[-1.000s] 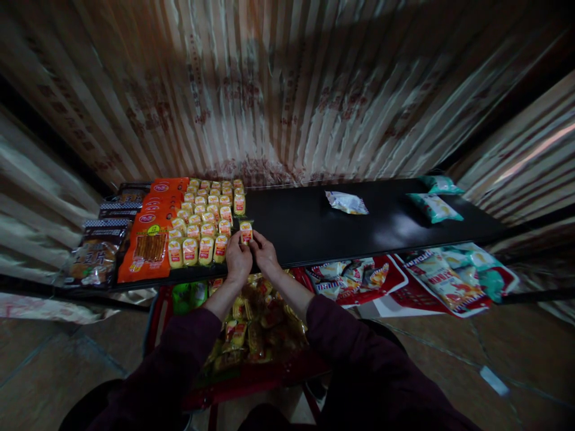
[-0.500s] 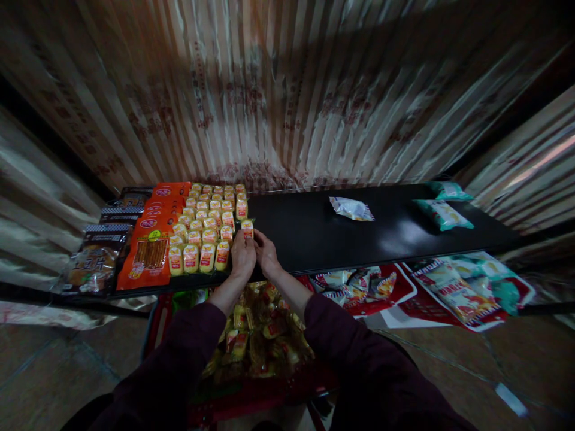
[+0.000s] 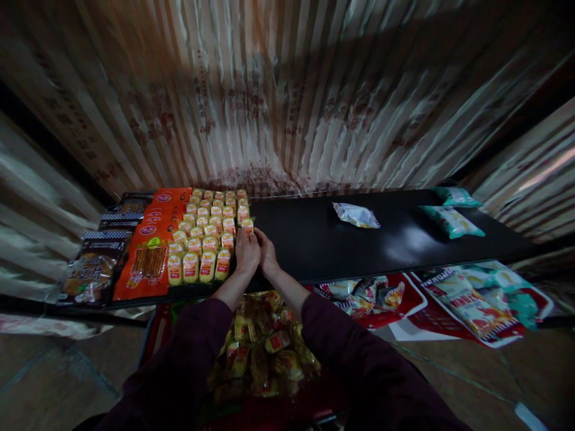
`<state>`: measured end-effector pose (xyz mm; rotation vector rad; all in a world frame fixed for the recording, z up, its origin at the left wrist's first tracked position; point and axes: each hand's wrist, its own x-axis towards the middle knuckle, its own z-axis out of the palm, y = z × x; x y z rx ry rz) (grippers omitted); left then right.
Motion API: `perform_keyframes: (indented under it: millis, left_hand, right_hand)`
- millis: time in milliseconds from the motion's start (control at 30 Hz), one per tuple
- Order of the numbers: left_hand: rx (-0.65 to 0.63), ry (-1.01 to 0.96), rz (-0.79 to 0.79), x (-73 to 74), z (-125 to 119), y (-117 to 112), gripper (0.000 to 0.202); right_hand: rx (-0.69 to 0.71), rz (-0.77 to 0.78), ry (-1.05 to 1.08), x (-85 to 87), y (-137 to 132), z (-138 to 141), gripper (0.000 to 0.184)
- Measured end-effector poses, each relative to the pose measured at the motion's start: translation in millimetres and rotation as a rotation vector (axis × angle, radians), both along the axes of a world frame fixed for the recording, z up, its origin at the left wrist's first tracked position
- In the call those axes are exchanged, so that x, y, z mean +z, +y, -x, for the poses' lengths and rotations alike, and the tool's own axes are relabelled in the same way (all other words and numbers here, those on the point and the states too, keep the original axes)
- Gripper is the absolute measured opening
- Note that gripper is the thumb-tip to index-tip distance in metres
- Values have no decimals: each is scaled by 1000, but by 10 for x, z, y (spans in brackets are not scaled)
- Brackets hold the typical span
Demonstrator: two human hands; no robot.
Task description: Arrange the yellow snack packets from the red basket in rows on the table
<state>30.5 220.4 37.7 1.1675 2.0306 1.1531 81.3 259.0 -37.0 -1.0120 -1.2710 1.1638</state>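
Observation:
My left hand is closed around a small wrapped yellow cake at the right end of the rows. My right hand presses in from the other side, its fingers curled against the same cake and the left fingers. Part of the cake is hidden behind my hands. To the left, several rows of matching wrapped cakes stand upright on the black shelf. Below my forearms a red basket holds a loose heap of similar packets.
Orange snack bags and dark brown bags lie left of the cakes. A white packet and green bags rest farther right. Below the shelf are red baskets of chip bags. Striped sheeting hangs behind.
The view has shifted slightly, so the shelf sits a little lower. Both hands stay together at the end of the cake rows, with the cake still between them.

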Motion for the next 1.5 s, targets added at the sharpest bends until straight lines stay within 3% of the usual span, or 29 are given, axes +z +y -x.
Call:
perform_keyframes:
  millis: [200, 767, 1033, 1300, 1500]
  left_hand:
    - [13, 3, -77, -102, 17, 84, 41]
    - [18, 14, -148, -282, -7, 160, 41]
    - [-25, 24, -155, -225, -40, 113, 46]
    - [-85, 35, -125, -87, 8, 88, 41]
    - [-56, -12, -132, -168, 5, 71, 45]
  right_hand:
    - [-46, 45, -42, 84, 18, 52, 37]
    - [-23, 11, -158, 44, 98, 32, 40]
    - [-22, -16, -215, -43, 142, 65, 36]
    - [-59, -75, -345, 57, 141, 39, 32]
    - [-61, -71, -324, 46, 128, -38, 34]
